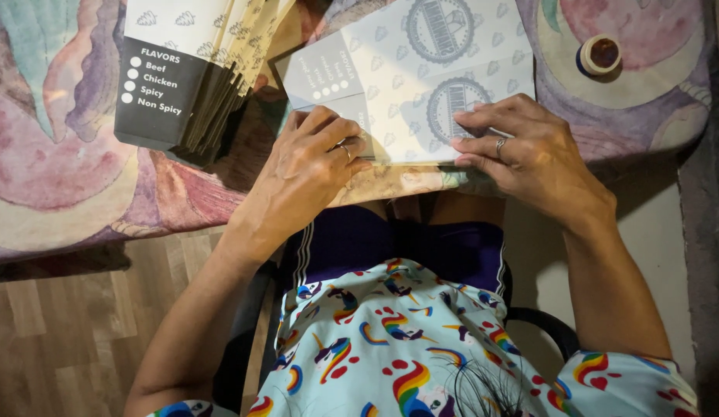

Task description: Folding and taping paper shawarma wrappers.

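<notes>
Flattened carton blank [421, 85], pale grey with round printed seals, lies in the upper middle of the frame on the patterned tablecloth [58, 177], its long axis running left to right. To its left sits a stack of folded blanks [197, 77]. Your left hand [309, 166] curls over its lower left edge, pinching it; your right hand [529, 150] presses flat fingers on its lower right. Both are equally near. A tape roll [601, 54] rests upper right.

flat carton sheet [421, 77] and stack of cartons [197, 69] cut off at top edge; its near edge under fingers [483, 143]
</notes>
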